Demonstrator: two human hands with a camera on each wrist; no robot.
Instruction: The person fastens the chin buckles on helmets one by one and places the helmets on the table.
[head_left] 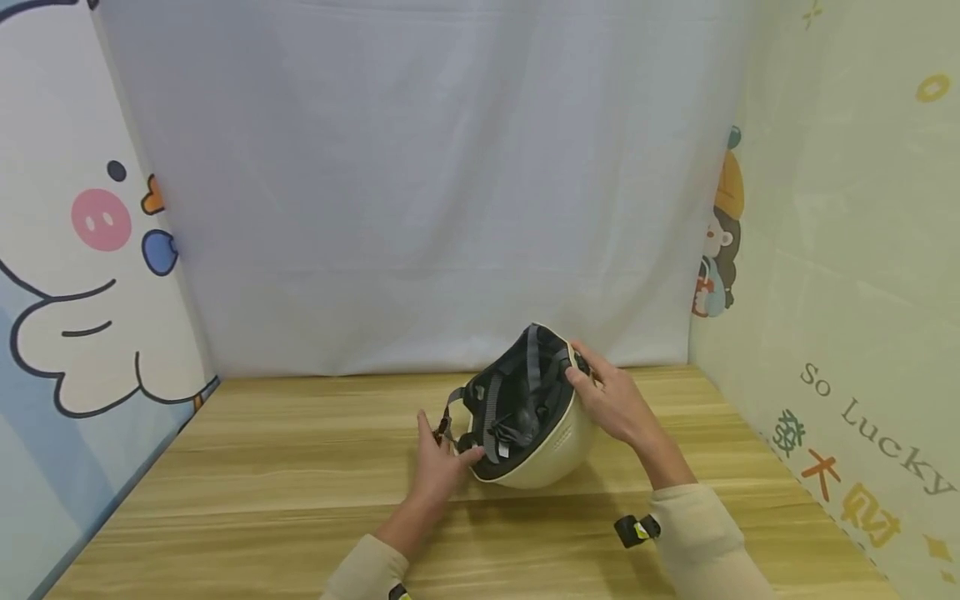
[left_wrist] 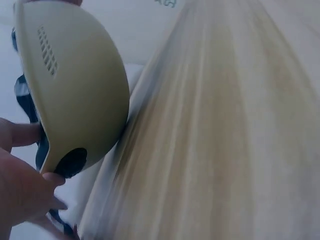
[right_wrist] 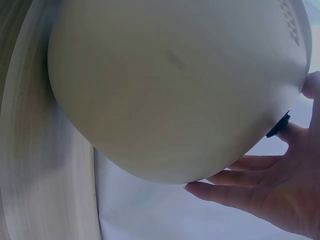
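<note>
A cream helmet (head_left: 551, 454) is tipped on its side over the table, its dark padded inside facing up and to the left. Grey straps and a dark bundle lie within the shell, and a black chin strap (head_left: 455, 395) loops out past the left rim. My left hand (head_left: 437, 471) pinches the rim at the lower left, beside a dark round piece (left_wrist: 72, 162) on the shell. At the upper right edge, my right hand (head_left: 617, 402) grips the rim, thumb at the inner side and fingers spread along the outer shell in the right wrist view.
The wood-grain table (head_left: 300, 450) runs back to a white curtain (head_left: 420, 183). Printed cartoon panels stand at the left (head_left: 45, 183) and right (head_left: 840, 250). A black strap end (head_left: 636, 531) sticks out beside the right sleeve (head_left: 697, 533).
</note>
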